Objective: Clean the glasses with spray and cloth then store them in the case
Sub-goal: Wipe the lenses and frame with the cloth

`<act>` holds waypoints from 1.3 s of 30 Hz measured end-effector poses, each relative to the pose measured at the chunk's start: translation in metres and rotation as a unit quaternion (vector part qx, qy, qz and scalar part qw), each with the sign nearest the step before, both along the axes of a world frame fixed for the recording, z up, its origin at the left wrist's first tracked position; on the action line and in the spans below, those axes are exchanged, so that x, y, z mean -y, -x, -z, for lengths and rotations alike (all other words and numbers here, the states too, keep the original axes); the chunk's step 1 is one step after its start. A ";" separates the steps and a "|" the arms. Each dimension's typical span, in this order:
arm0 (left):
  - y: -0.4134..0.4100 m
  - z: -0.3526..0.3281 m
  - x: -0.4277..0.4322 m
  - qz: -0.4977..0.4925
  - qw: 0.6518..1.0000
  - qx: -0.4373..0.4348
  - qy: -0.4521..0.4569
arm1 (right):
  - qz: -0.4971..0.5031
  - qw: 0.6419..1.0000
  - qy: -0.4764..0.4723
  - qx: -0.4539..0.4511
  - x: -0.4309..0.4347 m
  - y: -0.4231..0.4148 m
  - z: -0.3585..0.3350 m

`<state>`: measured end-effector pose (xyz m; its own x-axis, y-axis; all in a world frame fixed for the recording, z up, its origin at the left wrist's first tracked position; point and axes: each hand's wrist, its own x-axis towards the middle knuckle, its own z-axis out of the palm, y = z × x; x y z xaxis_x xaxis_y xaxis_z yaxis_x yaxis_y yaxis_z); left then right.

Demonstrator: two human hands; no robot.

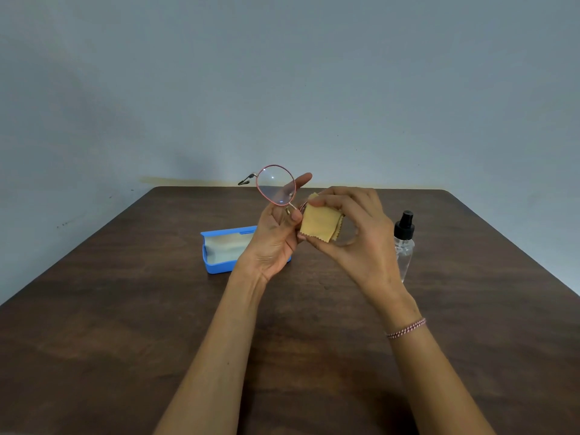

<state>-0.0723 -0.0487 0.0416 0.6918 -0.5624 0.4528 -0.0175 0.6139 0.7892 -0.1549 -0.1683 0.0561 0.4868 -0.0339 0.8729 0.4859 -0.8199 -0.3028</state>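
Glasses (276, 185) held in the air above the far half of the brown table (125, 340), at about 12 o'clock from the wearer. Left hand (273, 243) pinches the frame near the bridge, thumb on the near side, a finger showing through the free lens. Right hand (354, 233) pinches the other lens through a folded yellow cloth (320, 222); that lens is hidden. Long axis of the frame slants from 10 o'clock, high, down to 4 o'clock; the one visible temple end points out toward 9 o'clock. Thin pink metal rim: judged light, springy and easily bent, lenses smooth and slippery, so hold belongs on rim or bridge, not the glass. Cloth is soft and limp. Blue case (219, 252) lies open at 11 o'clock behind the left wrist; spray bottle (404, 243) stands upright at 2 o'clock, untouched.
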 end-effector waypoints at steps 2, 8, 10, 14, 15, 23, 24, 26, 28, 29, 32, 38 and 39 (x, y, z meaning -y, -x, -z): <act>0.001 -0.002 0.000 -0.005 1.000 0.004 0.003 | 0.000 1.000 -0.012 0.000 0.000 -0.001 0.001; -0.001 -0.007 -0.007 0.013 0.999 -0.015 0.048 | -0.005 1.000 -0.026 0.008 0.001 -0.003 0.002; -0.003 -0.008 -0.009 0.022 0.995 -0.034 0.090 | -0.013 0.999 -0.034 0.007 0.001 -0.002 0.002; -0.008 -0.008 -0.012 0.011 0.988 -0.066 0.136 | -0.037 0.998 -0.048 -0.009 0.002 -0.002 0.001; -0.010 -0.007 -0.013 0.016 0.988 -0.066 0.142 | -0.045 0.998 -0.050 -0.012 0.003 -0.002 0.001; -0.012 -0.005 -0.017 0.018 0.988 -0.052 0.144 | -0.049 0.998 -0.012 -0.023 0.008 -0.001 0.002; -0.012 -0.005 -0.017 0.012 0.988 -0.051 0.144 | -0.038 0.999 0.005 -0.019 0.008 -0.001 0.002; -0.012 -0.006 -0.017 0.006 0.986 -0.056 0.156 | -0.006 0.999 0.044 -0.011 0.005 -0.001 0.003; -0.012 -0.007 -0.017 0.000 0.985 -0.060 0.163 | 0.025 0.998 0.057 -0.014 0.002 0.002 0.002; -0.013 -0.006 -0.017 -0.003 0.985 -0.059 0.164 | 0.033 0.998 0.052 -0.022 -0.001 0.003 0.002; -0.013 -0.005 -0.016 -0.010 0.985 -0.056 0.163 | 0.053 0.998 0.029 -0.022 -0.008 0.005 0.002; -0.011 -0.005 -0.013 -0.004 0.984 -0.066 0.168 | 0.083 0.996 -0.010 0.022 -0.001 -0.002 0.004; -0.010 -0.006 -0.013 -0.003 0.984 -0.062 0.168 | 0.085 0.996 -0.012 0.020 0.000 -0.003 0.004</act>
